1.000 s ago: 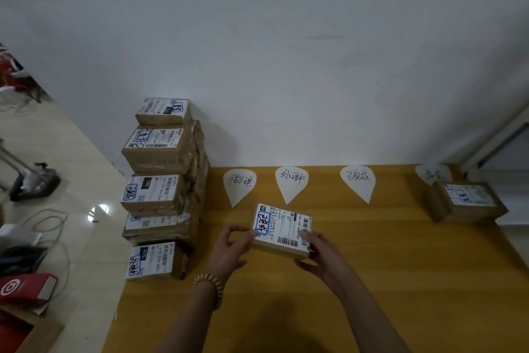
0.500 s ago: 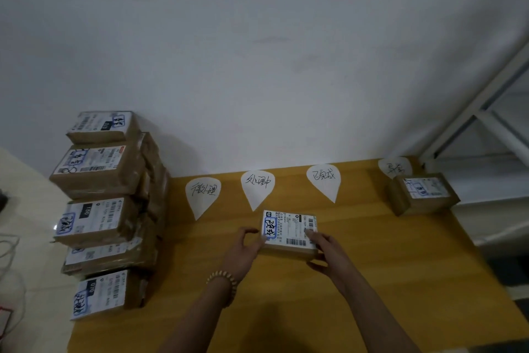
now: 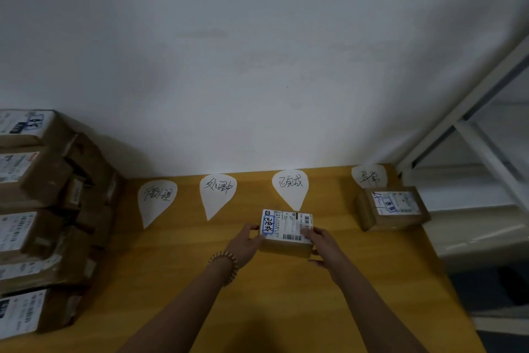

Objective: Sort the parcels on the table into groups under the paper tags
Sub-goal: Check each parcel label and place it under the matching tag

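- Both forearms reached forward from the bottom edge of the view and met over the middle of the yellow worktop (image 3: 171,281).
- The left hand (image 3: 246,244) gripped the left end of a small parcel (image 3: 286,228), thumb hooked over the top edge beside the blue-marked corner of the label and the wrist bent slightly inward.
- A beaded bracelet (image 3: 226,262) sat on that wrist.
- The right hand (image 3: 325,246) clasped the parcel's right end, fingers curled over the label near the barcode and thumb at the near side.
- The small parcel lay label up, its far edge just below the point of the third tag (image 3: 290,186); whether it rested on the worktop could not be told.
- The first tag (image 3: 157,198) and second tag (image 3: 218,192) lay to the left, along the wall (image 3: 257,66).
- A lone parcel (image 3: 395,206) sat under the fourth tag (image 3: 369,176) at the right end.
- A stack of parcels (image 3: 34,223) stood at the left end, well apart from the hands.
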